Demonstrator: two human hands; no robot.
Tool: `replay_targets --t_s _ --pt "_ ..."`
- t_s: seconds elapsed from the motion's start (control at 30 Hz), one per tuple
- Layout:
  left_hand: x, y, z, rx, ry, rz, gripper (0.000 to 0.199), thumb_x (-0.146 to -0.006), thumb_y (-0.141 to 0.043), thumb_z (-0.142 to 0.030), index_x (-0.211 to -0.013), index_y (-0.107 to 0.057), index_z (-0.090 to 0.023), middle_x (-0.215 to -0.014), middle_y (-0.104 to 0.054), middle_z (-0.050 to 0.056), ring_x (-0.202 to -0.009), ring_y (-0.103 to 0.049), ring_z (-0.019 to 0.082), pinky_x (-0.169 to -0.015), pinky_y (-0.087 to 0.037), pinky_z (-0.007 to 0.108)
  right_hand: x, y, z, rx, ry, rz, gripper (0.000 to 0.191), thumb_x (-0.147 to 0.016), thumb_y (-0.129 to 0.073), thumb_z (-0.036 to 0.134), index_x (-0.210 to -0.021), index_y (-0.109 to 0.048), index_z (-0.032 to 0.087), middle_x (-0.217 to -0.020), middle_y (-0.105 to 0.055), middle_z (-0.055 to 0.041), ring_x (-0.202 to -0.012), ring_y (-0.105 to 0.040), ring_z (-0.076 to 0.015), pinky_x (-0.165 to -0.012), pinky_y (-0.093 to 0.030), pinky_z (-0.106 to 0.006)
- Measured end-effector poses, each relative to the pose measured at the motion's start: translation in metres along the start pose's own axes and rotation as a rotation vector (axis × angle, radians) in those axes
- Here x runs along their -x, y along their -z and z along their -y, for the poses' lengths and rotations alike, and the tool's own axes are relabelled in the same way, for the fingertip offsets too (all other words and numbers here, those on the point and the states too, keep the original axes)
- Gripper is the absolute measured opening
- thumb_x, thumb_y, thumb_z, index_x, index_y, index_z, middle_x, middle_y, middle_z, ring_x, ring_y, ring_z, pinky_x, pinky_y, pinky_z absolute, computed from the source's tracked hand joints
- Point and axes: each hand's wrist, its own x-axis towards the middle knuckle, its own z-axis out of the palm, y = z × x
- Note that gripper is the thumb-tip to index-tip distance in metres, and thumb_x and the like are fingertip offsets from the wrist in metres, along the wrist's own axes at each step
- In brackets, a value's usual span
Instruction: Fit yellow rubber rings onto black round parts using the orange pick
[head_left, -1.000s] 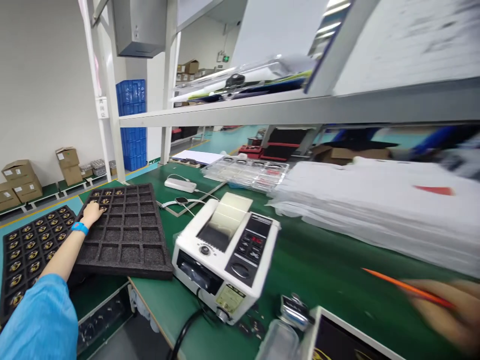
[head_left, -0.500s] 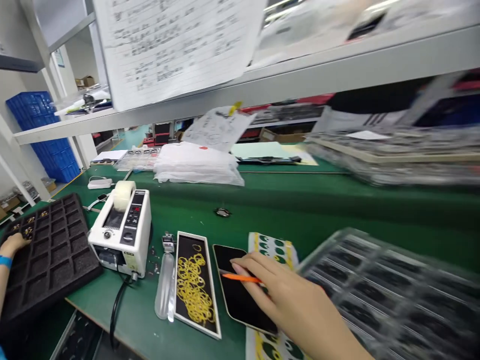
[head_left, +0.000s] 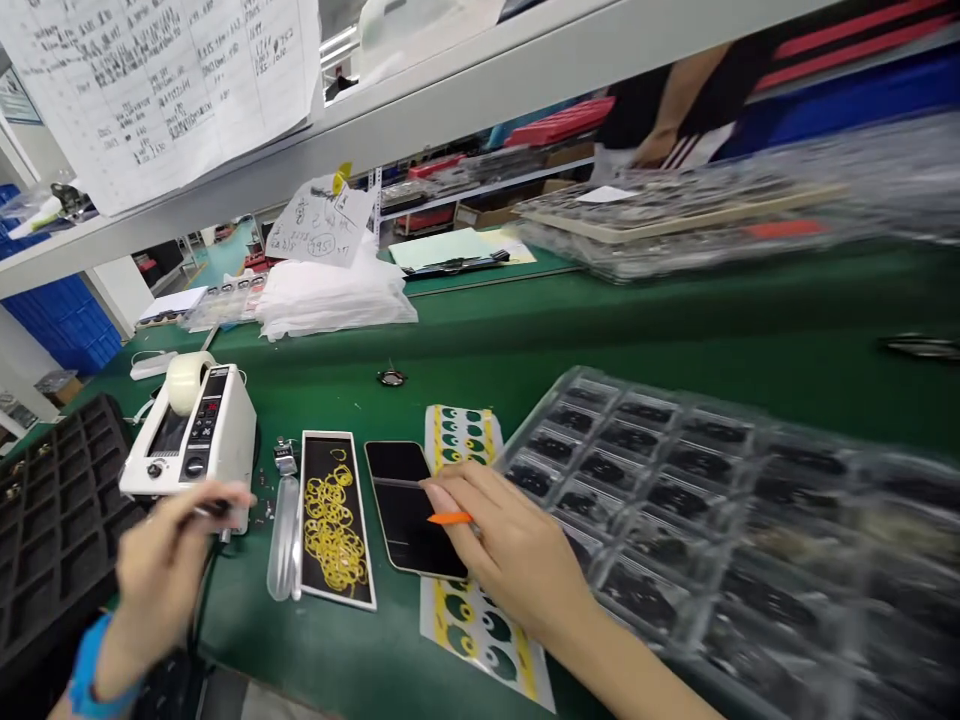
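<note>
My left hand (head_left: pixel 169 550), with a blue band at the wrist, is raised in front of the white tape dispenser (head_left: pixel 199 430). Its fingers pinch a small dark part (head_left: pixel 214 508), blurred by motion. My right hand (head_left: pixel 506 545) is closed around an orange-tipped tool (head_left: pixel 451 518) over the right side of a black phone (head_left: pixel 405 505). Under the phone and my right hand lies a sticker sheet (head_left: pixel 480 635) with green and yellow shapes. Left of the phone, a white-rimmed tray (head_left: pixel 364 560) holds yellow rings.
A black compartment tray (head_left: pixel 67 500) lies at the left. Clear trays (head_left: pixel 690 500) with dark parts fill the right. A small round part (head_left: pixel 391 378) sits behind the phone. White bags (head_left: pixel 330 295) are farther back, under a shelf. Another person's hand (head_left: pixel 656 147) shows behind.
My left hand has moved right from the black tray, now with a small dark part in its fingers. The view has shifted right. My right hand still holds the orange-tipped tool.
</note>
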Motion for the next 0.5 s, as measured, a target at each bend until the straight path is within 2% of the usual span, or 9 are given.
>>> replay_targets --t_s 0.03,0.07,0.13,0.2,0.27,0.3,0.33,0.4,0.5 --pt "0.007 -0.024 -0.009 0.182 0.037 0.128 0.026 -0.096 -0.052 -0.024 -0.120 -0.061 -0.025 -0.104 -0.077 0.004 -0.087 -0.076 0.019 -0.075 -0.064 0.029 0.000 0.002 -0.001 -0.021 -0.020 -0.022 0.037 -0.104 -0.033 0.032 -0.081 -0.059 0.020 -0.080 -0.064 -0.0065 -0.073 -0.062 -0.0194 -0.062 -0.047 -0.030" --pt "0.010 -0.045 -0.017 0.328 0.119 0.184 0.027 -0.097 -0.050 -0.025 -0.121 -0.061 -0.024 -0.107 -0.076 0.005 -0.092 -0.075 0.021 -0.077 -0.064 0.030 -0.001 0.005 -0.003 -0.045 -0.054 -0.046 0.039 -0.104 -0.032 0.033 -0.080 -0.060 0.021 -0.081 -0.064 -0.0068 -0.075 -0.063 -0.0201 -0.064 -0.048 -0.031" --pt "0.010 -0.078 -0.024 0.542 0.325 0.201 0.030 -0.096 -0.053 -0.032 -0.123 -0.060 -0.021 -0.108 -0.075 0.009 -0.094 -0.075 0.023 -0.078 -0.064 0.031 -0.006 0.014 -0.011 -0.092 -0.163 -0.088 0.046 -0.104 -0.029 0.042 -0.076 -0.060 0.022 -0.083 -0.064 -0.0074 -0.079 -0.063 -0.0218 -0.068 -0.049 -0.033" --pt "0.005 -0.096 -0.023 0.675 0.499 0.176 0.035 -0.092 -0.059 -0.039 -0.121 -0.060 -0.019 -0.103 -0.075 0.010 -0.091 -0.075 0.025 -0.076 -0.064 0.032 -0.018 0.024 -0.025 -0.128 -0.325 -0.017 0.057 -0.102 -0.024 0.054 -0.074 -0.062 0.022 -0.074 -0.062 -0.0060 -0.073 -0.063 -0.0223 -0.066 -0.048 -0.034" --pt "0.003 -0.103 -0.018 0.750 0.603 0.171 0.038 -0.087 -0.065 -0.043 -0.115 -0.062 -0.018 -0.098 -0.075 0.010 -0.089 -0.075 0.026 -0.073 -0.064 0.032 -0.037 0.033 -0.046 -0.186 -0.477 0.201 0.067 -0.098 -0.019 0.064 -0.074 -0.065 0.021 -0.056 -0.055 -0.0023 -0.057 -0.058 -0.0203 -0.060 -0.046 -0.033" --pt "0.004 -0.104 -0.015 0.773 0.632 0.172 0.039 -0.085 -0.067 -0.045 -0.112 -0.063 -0.017 -0.098 -0.075 0.010 -0.089 -0.075 0.027 -0.073 -0.064 0.033 -0.048 0.035 -0.058 -0.237 -0.525 0.341 0.071 -0.097 -0.019 0.068 -0.075 -0.067 0.020 -0.050 -0.051 -0.0008 -0.052 -0.056 -0.0190 -0.058 -0.045 -0.032" --pt "0.006 -0.105 -0.012 0.789 0.652 0.166 0.040 -0.083 -0.070 -0.046 -0.110 -0.064 -0.017 -0.101 -0.075 0.011 -0.089 -0.075 0.027 -0.073 -0.064 0.033 -0.060 0.035 -0.071 -0.267 -0.542 0.429 0.071 -0.096 -0.022 0.070 -0.076 -0.068 0.019 -0.048 -0.051 -0.0002 -0.050 -0.055 -0.0179 -0.058 -0.046 -0.031" --pt "0.011 -0.106 -0.008 0.808 0.682 0.148 0.041 -0.079 -0.072 -0.048 -0.107 -0.067 -0.018 -0.106 -0.074 0.011 -0.086 -0.076 0.027 -0.073 -0.064 0.033 -0.084 0.031 -0.099 -0.277 -0.563 0.500 0.067 -0.096 -0.029 0.068 -0.075 -0.068 0.017 -0.051 -0.055 -0.0012 -0.050 -0.056 -0.0165 -0.057 -0.047 -0.029" --pt "0.021 -0.110 -0.007 0.801 0.744 0.125 0.041 -0.078 -0.073 -0.050 -0.106 -0.070 -0.019 -0.107 -0.074 0.011 -0.084 -0.076 0.026 -0.073 -0.064 0.032 -0.116 0.012 -0.138 -0.235 -0.606 0.520 0.049 -0.099 -0.043 0.053 -0.079 -0.066 0.014 -0.066 -0.063 -0.0028 -0.060 -0.062 -0.0147 -0.066 -0.052 -0.029"
